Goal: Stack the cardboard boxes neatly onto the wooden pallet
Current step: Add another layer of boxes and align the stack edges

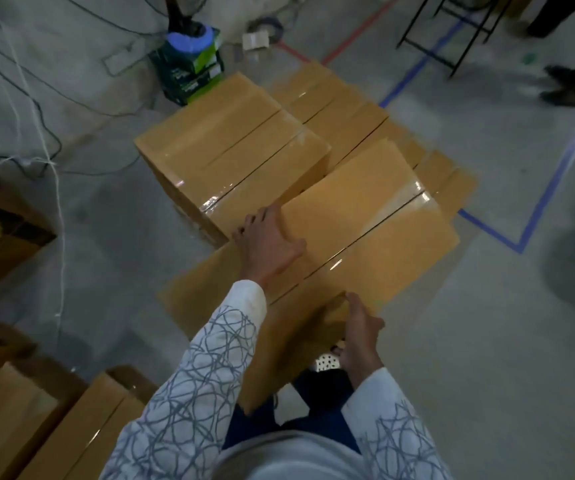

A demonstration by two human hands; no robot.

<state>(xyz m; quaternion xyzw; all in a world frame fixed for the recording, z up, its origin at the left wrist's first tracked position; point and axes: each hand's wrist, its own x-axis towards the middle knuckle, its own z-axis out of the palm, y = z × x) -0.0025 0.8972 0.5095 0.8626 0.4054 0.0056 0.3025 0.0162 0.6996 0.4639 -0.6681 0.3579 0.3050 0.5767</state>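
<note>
With right grip [360, 332] clasping near edge of cardboard box [365, 230] and left grip [270, 242] hooked over its left edge, holds it over lower boxes [449, 181], beside taller stack [230, 150].

I see a grey concrete floor [487, 323] under dim light. Left of the green carton [192, 74] run black cables [38, 105]; to its right, red tape [359, 32], blue tape [552, 188] and a black metal frame [426, 51].

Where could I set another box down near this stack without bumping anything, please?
Bare floor lies right of the held box, nearer than the blue tape line. Floor left of the taller stack is open, but cables cross it. Behind that stack, a green box crowds it.
</note>
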